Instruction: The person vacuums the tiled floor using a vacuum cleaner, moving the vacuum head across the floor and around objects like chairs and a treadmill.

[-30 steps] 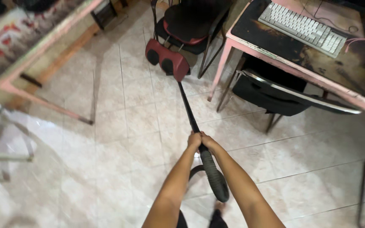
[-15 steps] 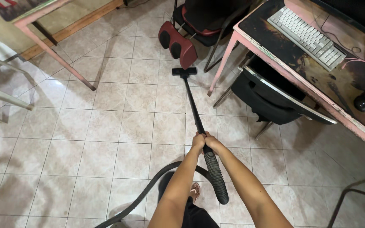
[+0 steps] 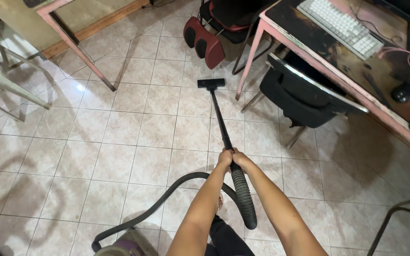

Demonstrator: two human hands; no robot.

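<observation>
Two bare forearms reach out from the bottom edge, and at their ends I see my left hand (image 3: pixel 224 157) and right hand (image 3: pixel 239 160) pressed side by side, both wrapped tight around the black vacuum wand (image 3: pixel 220 121) where its rigid tube meets the ribbed black hose (image 3: pixel 243 196). Fingers of both hands are curled fully round the tube, so each is clamped on it, the two hands touching one another.

Nearest to me, at the lower edge, sits the purple and grey vacuum canister (image 3: pixel 126 244), only partly in view. From it the hose loops up across the beige tiled floor (image 3: pixel 119 142), arcs behind my left forearm and drops down again beside my right forearm.

From my hands the wand runs straight away from me, slightly to the left, ending in a flat black floor nozzle (image 3: pixel 211 83) that lies on the tiles.

Right of the wand stands a black chair with a metal frame (image 3: pixel 300 97), tucked against the pink-edged desk (image 3: pixel 309 61). On that desk lie a white keyboard (image 3: pixel 340 26) and a black mouse (image 3: pixel 402 91).

Beyond the nozzle rests a dark red padded object (image 3: pixel 204 41) on the floor. Farther left, a pink table leg (image 3: pixel 84 54) slants down to the tiles.
</observation>
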